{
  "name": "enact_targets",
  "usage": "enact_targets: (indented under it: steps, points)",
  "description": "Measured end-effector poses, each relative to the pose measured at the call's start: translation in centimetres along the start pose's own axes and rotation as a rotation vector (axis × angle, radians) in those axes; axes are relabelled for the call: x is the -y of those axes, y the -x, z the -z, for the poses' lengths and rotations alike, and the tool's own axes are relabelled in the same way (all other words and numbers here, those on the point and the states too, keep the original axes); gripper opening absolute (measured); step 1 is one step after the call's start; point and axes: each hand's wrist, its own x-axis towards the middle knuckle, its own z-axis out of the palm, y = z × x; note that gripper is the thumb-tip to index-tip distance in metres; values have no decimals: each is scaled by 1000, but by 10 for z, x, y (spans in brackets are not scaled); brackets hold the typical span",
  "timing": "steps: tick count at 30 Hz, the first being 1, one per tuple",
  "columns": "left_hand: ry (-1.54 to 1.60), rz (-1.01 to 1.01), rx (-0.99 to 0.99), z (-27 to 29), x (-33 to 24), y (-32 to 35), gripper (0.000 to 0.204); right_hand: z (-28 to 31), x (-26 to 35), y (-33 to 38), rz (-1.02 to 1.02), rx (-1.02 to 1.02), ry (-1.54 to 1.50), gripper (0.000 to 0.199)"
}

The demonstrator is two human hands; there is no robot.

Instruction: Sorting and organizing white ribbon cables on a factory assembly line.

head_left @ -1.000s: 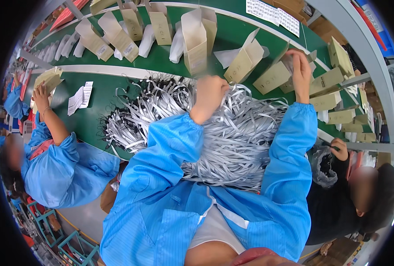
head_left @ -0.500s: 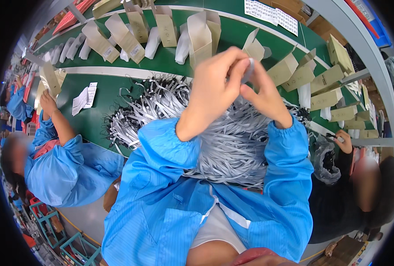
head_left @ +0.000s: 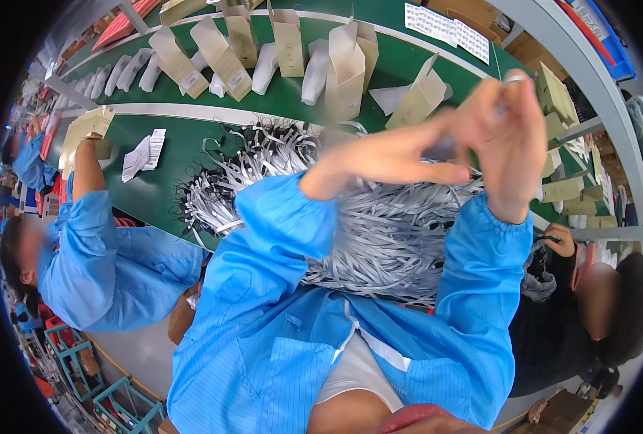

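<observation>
Our left hand and right hand meet fingertip to fingertip, raised above the heap of flat grey-white cord straps on the green conveyor belt. A small pale piece shows at the right fingertips; whether it is pinched we cannot tell.

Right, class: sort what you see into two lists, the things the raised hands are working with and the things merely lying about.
In hand:
- left hand and right hand, raised together, pinching a small blurred item
- heap of grey strips just beneath them

Lying about:
- tan cartons on the green belt
- white paper slips
- sheet of labels
- co-worker's carton
</observation>
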Motion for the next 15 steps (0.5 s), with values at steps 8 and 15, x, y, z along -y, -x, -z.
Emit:
enact_targets:
  steps: [8,15]
  points:
    - [433,279,-191,14,-14,-14,35,65,22,27,311,-4,688,35]
    - [247,-52,-364,9,-40,-30,30,57,-66,44,47,-33,610,42]
